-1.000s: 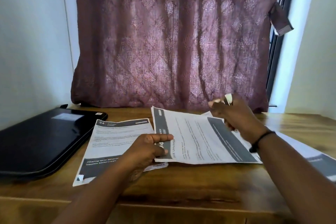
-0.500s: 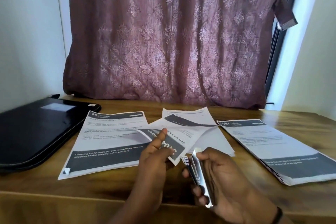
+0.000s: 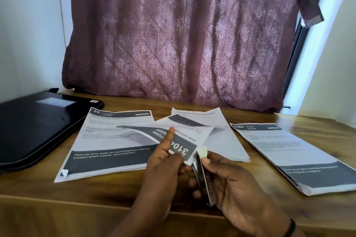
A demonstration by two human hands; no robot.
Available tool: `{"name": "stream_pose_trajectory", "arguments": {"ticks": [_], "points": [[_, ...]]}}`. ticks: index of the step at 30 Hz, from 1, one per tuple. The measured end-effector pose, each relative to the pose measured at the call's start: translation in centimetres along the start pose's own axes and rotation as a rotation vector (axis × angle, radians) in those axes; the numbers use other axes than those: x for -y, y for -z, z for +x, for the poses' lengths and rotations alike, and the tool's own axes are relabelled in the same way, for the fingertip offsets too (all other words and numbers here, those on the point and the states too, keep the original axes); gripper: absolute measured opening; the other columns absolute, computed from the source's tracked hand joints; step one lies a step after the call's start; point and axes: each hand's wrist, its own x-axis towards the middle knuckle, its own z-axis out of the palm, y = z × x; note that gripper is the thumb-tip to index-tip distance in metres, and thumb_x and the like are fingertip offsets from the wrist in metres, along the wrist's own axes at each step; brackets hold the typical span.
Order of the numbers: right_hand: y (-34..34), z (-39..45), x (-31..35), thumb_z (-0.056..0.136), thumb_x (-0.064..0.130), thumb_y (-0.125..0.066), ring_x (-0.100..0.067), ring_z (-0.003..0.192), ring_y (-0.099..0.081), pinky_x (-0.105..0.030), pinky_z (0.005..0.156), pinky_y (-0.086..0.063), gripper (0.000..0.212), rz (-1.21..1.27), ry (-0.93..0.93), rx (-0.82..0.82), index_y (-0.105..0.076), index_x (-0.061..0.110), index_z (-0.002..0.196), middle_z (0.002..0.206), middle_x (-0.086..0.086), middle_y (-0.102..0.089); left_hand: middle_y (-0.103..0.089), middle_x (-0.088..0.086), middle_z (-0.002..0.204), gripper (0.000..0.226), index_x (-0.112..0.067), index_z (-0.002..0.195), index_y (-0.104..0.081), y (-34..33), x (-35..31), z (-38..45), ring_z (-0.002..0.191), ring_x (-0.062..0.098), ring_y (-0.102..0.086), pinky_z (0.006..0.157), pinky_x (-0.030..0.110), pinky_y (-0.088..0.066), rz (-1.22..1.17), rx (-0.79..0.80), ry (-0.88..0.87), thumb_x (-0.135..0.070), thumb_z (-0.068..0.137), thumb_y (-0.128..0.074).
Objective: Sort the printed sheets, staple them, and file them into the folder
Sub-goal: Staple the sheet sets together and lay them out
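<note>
My left hand pinches the dark corner of a lifted set of printed sheets marked 3104. My right hand grips a metal stapler, its nose touching that same corner. A stack headed 34 lies flat to the left. More loose sheets lie under the lifted set. Another stack headed 2384 lies to the right. The black folder rests closed at the far left of the table.
The wooden table ends in a front edge just below my hands. A purple curtain hangs behind the table, with white walls on both sides.
My right hand came from the far side of the sheets to the near edge, holding the stapler. The left hand lifted the sheet corner toward it. The head view shifted.
</note>
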Motion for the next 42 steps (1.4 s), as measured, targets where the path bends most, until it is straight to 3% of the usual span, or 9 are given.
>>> {"name": "stream_pose_trajectory", "arguments": {"ticks": [5,9,12,17,23,28,34,38,42], "points": [[0.6,0.2,0.0,0.075,0.008,-0.078,-0.024,0.064,-0.067,-0.032,0.055,-0.059,0.031,0.077,-0.021,0.038,-0.071,0.000,0.104,0.089,-0.021,-0.066,-0.071,-0.002,0.076,0.064,-0.044,0.139,-0.040,0.0,0.4,-0.6,0.055,0.008,-0.058,0.051,0.024,-0.050,0.104,0.094,-0.076,0.000,0.093,-0.050],[1.0,0.7,-0.2,0.060,0.013,-0.081,-0.026,0.076,-0.067,-0.034,0.064,-0.059,0.053,0.103,-0.008,0.013,-0.068,-0.003,0.109,0.103,-0.025,-0.064,-0.073,-0.009,0.095,0.065,-0.046,0.141,-0.035,-0.1,0.8,-0.7,0.074,0.006,-0.067,0.058,0.018,-0.051,0.203,0.113,-0.125,-0.006,0.093,-0.054],[1.1,0.7,-0.3,0.061,0.010,-0.082,-0.028,0.081,-0.066,-0.037,0.072,-0.058,0.047,0.117,-0.002,0.003,-0.071,-0.003,0.104,0.107,-0.026,-0.064,-0.071,-0.004,0.095,0.066,-0.049,0.140,-0.034,-0.1,1.0,-0.5,0.071,0.007,-0.064,0.055,0.018,-0.048,0.218,0.120,-0.117,-0.006,0.094,-0.054],[1.1,0.6,-0.3,0.065,0.009,-0.081,-0.030,0.093,-0.065,-0.043,0.090,-0.051,0.044,0.115,-0.015,0.043,-0.070,-0.005,0.106,0.107,-0.024,-0.067,-0.072,-0.013,0.103,0.067,-0.053,0.134,-0.036,-0.2,1.2,-0.2,0.077,0.007,-0.068,0.058,0.020,-0.050,0.185,0.161,-0.118,-0.001,0.095,-0.049],[0.8,0.6,0.0,0.075,0.005,-0.065,-0.029,0.076,-0.068,-0.036,0.072,-0.058,0.021,0.099,-0.050,-0.017,-0.072,-0.006,0.092,0.090,-0.024,-0.067,-0.070,0.006,0.092,0.067,-0.045,0.136,-0.042,0.1,1.5,0.3,0.060,0.012,-0.058,0.049,0.024,-0.048,0.134,0.200,-0.100,0.007,0.093,-0.044],[0.6,0.8,0.0,0.072,0.006,-0.067,-0.025,0.069,-0.068,-0.032,0.064,-0.058,0.026,0.060,-0.058,-0.067,-0.070,-0.006,0.095,0.084,-0.022,-0.068,-0.072,-0.010,0.080,0.064,-0.043,0.135,-0.041,-0.1,1.0,0.0,0.052,0.002,-0.056,0.048,0.021,-0.048,0.106,0.241,-0.097,0.006,0.094,-0.044],[0.3,0.7,0.2,0.069,0.007,-0.065,-0.020,0.059,-0.066,-0.028,0.057,-0.056,0.025,0.007,-0.074,-0.103,-0.068,-0.002,0.092,0.071,-0.016,-0.068,-0.070,-0.007,0.071,0.064,-0.040,0.135,-0.044,-0.1,0.9,-0.1,0.050,0.005,-0.053,0.047,0.023,-0.048,0.079,0.235,-0.071,0.008,0.092,-0.046],[0.5,0.6,0.6,0.071,0.006,-0.068,-0.022,0.064,-0.068,-0.030,0.061,-0.058,0.026,0.030,-0.101,-0.049,-0.070,-0.004,0.095,0.080,-0.019,-0.069,-0.070,-0.004,0.070,0.064,-0.038,0.134,-0.047,-0.2,0.6,-0.3,0.050,0.008,-0.053,0.047,0.026,-0.047,0.060,0.195,-0.066,0.009,0.091,-0.045],[1.2,-0.2,0.8,0.074,0.011,-0.080,-0.029,0.076,-0.068,-0.036,0.065,-0.059,0.034,0.021,-0.108,0.070,-0.071,-0.003,0.104,0.101,-0.024,-0.068,-0.074,0.001,0.086,0.054,-0.028,0.127,-0.058,-0.1,-0.5,-0.3,0.057,0.011,-0.061,0.049,0.025,-0.051,-0.129,0.080,-0.084,0.009,0.089,-0.046]]}}
